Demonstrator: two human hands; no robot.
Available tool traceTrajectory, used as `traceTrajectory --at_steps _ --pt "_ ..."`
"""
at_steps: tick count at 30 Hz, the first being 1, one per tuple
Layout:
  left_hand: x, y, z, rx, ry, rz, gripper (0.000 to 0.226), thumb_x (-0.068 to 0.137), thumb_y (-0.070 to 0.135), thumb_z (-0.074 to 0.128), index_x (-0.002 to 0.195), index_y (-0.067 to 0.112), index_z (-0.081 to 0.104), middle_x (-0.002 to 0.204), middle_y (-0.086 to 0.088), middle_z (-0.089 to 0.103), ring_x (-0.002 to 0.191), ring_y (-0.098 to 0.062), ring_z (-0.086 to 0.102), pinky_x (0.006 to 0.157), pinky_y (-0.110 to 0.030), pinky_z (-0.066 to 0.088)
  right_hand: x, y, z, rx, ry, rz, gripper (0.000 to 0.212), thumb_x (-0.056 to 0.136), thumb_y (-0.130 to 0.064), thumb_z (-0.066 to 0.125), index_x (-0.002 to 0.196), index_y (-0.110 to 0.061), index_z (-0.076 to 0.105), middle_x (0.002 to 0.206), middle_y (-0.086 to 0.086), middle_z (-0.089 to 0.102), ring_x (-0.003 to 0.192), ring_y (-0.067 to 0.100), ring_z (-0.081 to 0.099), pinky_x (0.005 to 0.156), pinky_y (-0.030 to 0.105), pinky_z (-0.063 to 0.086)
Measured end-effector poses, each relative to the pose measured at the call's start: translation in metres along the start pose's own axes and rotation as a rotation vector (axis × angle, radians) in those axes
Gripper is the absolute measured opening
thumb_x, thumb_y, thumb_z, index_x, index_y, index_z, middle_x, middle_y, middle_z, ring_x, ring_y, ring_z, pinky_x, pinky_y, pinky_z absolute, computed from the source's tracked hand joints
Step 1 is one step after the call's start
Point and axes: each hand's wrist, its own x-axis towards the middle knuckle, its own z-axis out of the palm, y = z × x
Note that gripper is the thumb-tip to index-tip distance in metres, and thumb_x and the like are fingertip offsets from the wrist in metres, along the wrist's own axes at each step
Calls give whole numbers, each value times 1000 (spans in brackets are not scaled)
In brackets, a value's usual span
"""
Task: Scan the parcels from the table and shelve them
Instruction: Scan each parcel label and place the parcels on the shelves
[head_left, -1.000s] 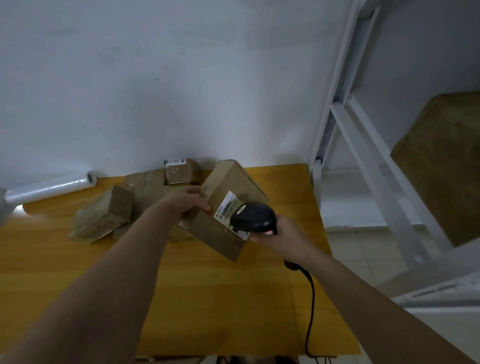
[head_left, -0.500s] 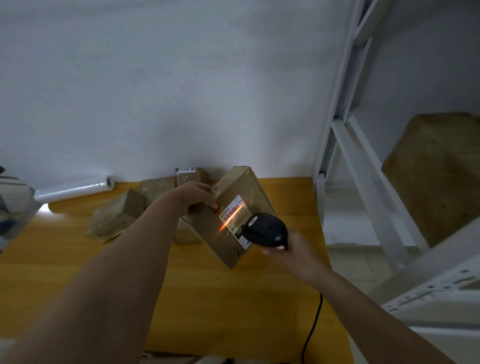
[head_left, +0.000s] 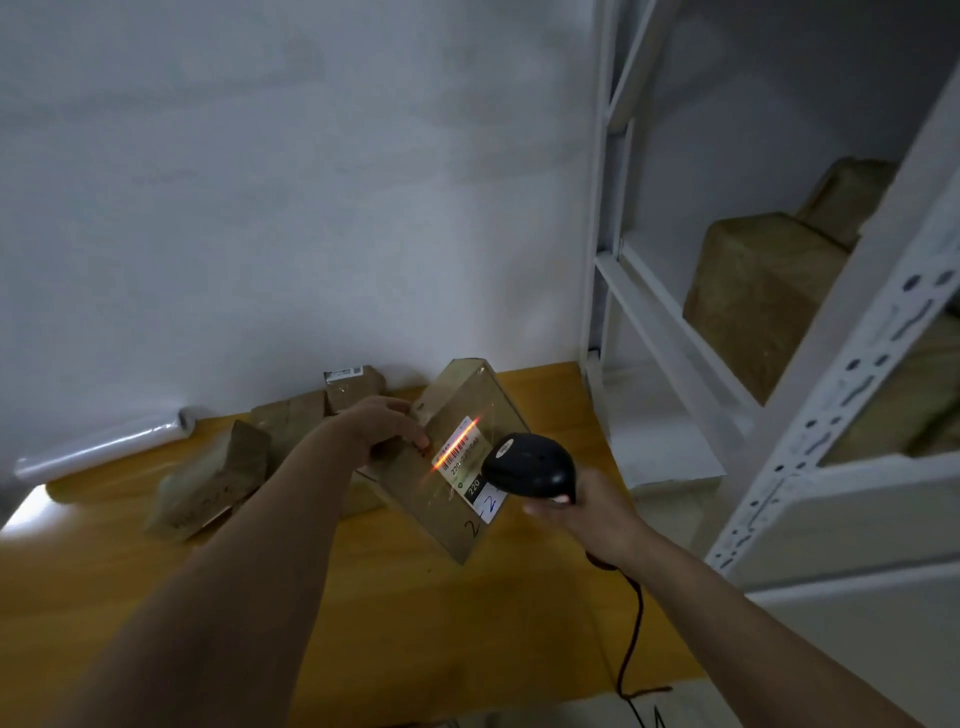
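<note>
A brown cardboard parcel (head_left: 415, 499) stands tilted on the wooden table (head_left: 415, 623). My left hand (head_left: 376, 423) grips its upper left edge. The parcel's white label (head_left: 465, 457) faces me, and an orange scan line lies across the barcode. My right hand (head_left: 587, 506) holds a black barcode scanner (head_left: 530, 462) just right of the label, aimed at it. The scanner's cable (head_left: 631, 639) trails down over the table's front edge.
Several other brown parcels (head_left: 208, 488) lie behind my left arm by the wall. A roll of clear film (head_left: 104, 449) lies at the back left. The white metal shelf rack (head_left: 810, 415) at the right holds brown boxes (head_left: 758, 296).
The scanner has backed off to the right of the label and the orange scan line came on across the barcode. My view has swung up and right toward the rack.
</note>
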Motion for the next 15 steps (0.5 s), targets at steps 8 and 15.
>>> traceTrajectory --at_steps 8,15 --pt "-38 -63 19 37 -101 -8 60 55 14 89 108 2 66 106 -23 69 94 -40 69 82 -54 57 -74 1 47 238 228 72 25 85 -15 71 94 -35 61 96 -14 64 94 0 56 69 14 42" --pt "-79 -94 63 199 -292 85 60 49 23 92 103 19 65 114 -7 67 110 -27 59 102 -44 47 -141 19 65 415 573 221 27 81 -18 76 106 -13 67 91 5 70 89 20 66 72 26 48"
